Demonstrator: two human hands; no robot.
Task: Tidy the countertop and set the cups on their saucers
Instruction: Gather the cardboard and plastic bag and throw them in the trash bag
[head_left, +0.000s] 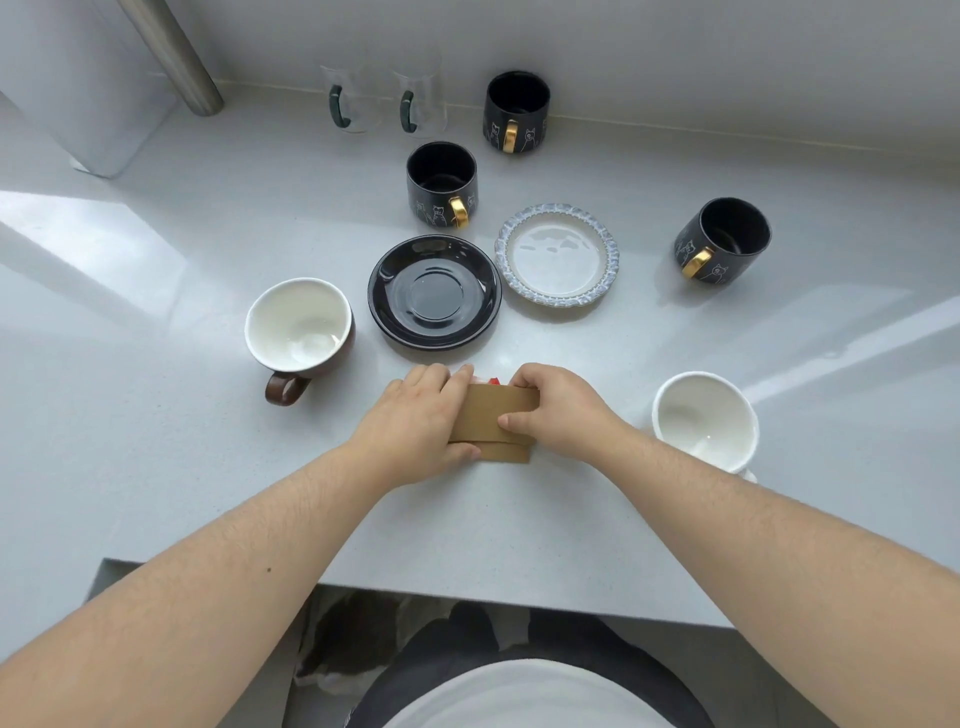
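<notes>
While both sets of fingers close round a brown cardboard sleeve, left hand and right hand pinch its ends at the near middle of the countertop; a red scrap shows behind it.

Step, judged: tidying; cups unseated.

Beyond: black saucer, blue-rimmed saucer, both bare. Brown cup left, white cup right, three black mugs behind.

Next calls for clearing the sleeve, then lifting cups onto saucers.

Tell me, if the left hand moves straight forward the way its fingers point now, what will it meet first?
Most likely the black saucer. The left hand, gripping the brown cardboard piece, points up and slightly right, and the saucer lies just beyond its fingertips with bare countertop between.
</notes>
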